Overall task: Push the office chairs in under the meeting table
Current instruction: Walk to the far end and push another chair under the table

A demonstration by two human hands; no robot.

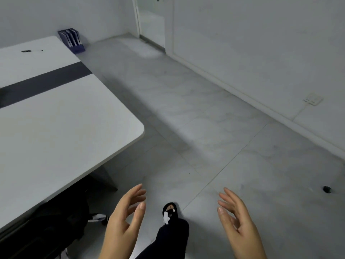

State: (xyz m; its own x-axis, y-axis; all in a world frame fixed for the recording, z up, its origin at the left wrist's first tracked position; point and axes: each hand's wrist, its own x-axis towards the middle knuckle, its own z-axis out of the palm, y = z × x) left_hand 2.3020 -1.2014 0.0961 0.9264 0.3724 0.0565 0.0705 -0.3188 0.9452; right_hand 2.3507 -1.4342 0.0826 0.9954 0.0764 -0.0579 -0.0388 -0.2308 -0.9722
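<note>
The white meeting table (78,128) with a dark stripe across it fills the left side, its rounded corner pointing toward the floor's middle. A black office chair (56,217) sits tucked beneath the table's near edge at the lower left, mostly in shadow, with a pale caster showing. My left hand (125,219) hovers just right of the chair, fingers apart, holding nothing. My right hand (239,219) is held out over the floor, also spread and empty. Neither hand touches the chair.
My leg and black shoe (170,212) step forward between the hands. A blue file holder (71,40) stands on the floor by the far wall. A small black object (327,189) lies on the tiles at right. A doorway (152,19) opens at the back.
</note>
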